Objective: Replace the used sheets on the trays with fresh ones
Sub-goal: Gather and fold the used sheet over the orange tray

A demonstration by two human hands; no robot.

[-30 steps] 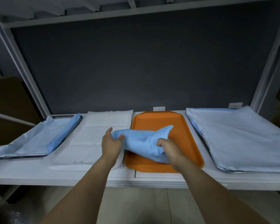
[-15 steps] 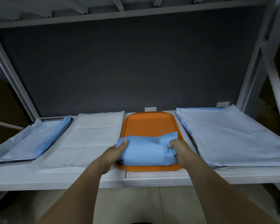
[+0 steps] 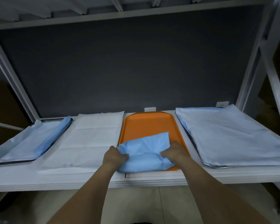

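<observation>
the crumpled blue sheet [image 3: 145,154] lies bunched on the near end of the orange tray [image 3: 149,125], its front edge spilling over the tray's lip toward the white shelf [image 3: 71,178]. the left hand [image 3: 114,155] pinches the wad at its left end, and the right hand [image 3: 174,151] clutches the right end, fingers curled into the folds. it looks thin, soft and very light, too limp to keep any shape, and likely to tear if pulled by one corner. gathering it from both ends into one bundle seems the safest hold. fresh white sheets [image 3: 90,139] lie just beside the tray.
</observation>
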